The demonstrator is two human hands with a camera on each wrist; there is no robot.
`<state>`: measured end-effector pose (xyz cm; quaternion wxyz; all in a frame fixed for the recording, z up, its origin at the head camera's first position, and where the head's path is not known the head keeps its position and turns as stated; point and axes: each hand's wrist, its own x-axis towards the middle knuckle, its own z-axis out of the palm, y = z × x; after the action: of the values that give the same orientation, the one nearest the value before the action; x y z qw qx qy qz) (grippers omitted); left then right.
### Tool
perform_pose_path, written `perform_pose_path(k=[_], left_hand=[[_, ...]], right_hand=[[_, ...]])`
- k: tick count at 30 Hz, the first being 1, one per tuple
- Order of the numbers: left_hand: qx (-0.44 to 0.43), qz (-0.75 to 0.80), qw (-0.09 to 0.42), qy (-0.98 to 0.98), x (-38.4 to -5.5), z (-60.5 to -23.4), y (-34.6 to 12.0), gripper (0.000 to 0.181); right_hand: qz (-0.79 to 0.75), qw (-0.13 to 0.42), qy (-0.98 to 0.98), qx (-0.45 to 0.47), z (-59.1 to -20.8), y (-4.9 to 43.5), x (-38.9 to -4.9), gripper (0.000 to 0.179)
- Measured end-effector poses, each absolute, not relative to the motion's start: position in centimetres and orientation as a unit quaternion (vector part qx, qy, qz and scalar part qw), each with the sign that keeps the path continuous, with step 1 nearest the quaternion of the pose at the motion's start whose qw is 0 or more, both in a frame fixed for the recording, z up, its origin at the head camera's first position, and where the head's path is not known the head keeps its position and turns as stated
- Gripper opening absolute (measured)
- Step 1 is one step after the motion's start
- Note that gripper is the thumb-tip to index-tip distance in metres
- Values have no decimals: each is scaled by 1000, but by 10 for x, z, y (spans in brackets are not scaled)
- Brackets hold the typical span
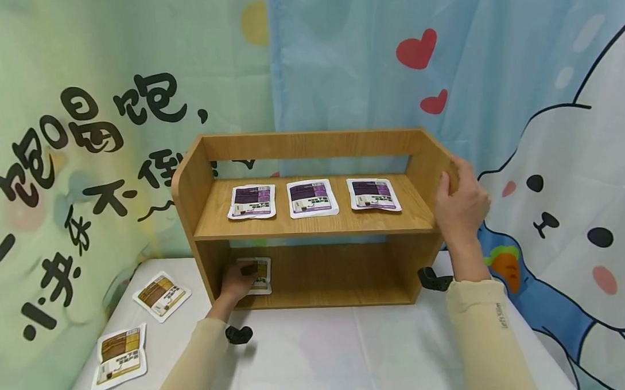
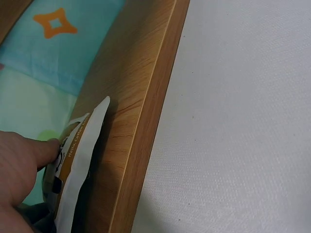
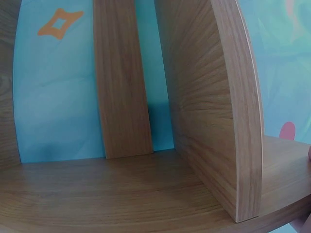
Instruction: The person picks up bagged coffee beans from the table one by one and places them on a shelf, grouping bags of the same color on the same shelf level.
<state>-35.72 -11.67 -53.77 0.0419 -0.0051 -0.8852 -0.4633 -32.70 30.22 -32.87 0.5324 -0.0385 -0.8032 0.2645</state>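
My left hand (image 1: 238,282) reaches into the lower left of a two-tier wooden shelf (image 1: 320,275). It holds a flat white pouch with a brown label (image 1: 262,278). In the left wrist view, the thumb lies on the printed face of this pouch (image 2: 80,170), close over the bottom board, and "Hello Coffee" is legible. My right hand (image 1: 462,198) grips the upper right side panel, its thumb on the inner face. On the upper tier lie three pouches with purple labels: a left one (image 1: 252,201), a middle one (image 1: 312,198) and a right one (image 1: 374,194).
Two more brown-labelled pouches lie on the white table left of the shelf, one farther back (image 1: 162,296) and one nearer (image 1: 120,359). Printed curtains (image 1: 339,62) hang behind the shelf. The shelf's back is partly open.
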Motion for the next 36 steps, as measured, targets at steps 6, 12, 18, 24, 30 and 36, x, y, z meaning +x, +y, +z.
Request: perform_pose_path(k=[6, 12, 18, 24, 30, 36], left_hand=[[0, -463, 40, -885, -359, -537, -114, 36], [-12, -470, 44, -881, -363, -537, -110, 36], [-32, -496, 39, -867, -367, -543, -111, 40], [-50, -491, 11, -869, -366, -541, -117, 60], [-58, -483, 11, -874, -364, -543, -118, 64], [-65, -490, 40, -868, -352, -550, -121, 62]], right_hand=[[267, 530, -804, -44, -327, 304, -327, 34], [269, 523, -807, -48, -324, 306, -326, 34], [262, 536, -801, -53, -321, 308, -323, 33], [264, 532, -803, -57, -321, 309, -323, 34], [263, 532, -803, -54, -322, 307, -323, 33], [263, 533, -803, -44, -326, 304, -323, 33]])
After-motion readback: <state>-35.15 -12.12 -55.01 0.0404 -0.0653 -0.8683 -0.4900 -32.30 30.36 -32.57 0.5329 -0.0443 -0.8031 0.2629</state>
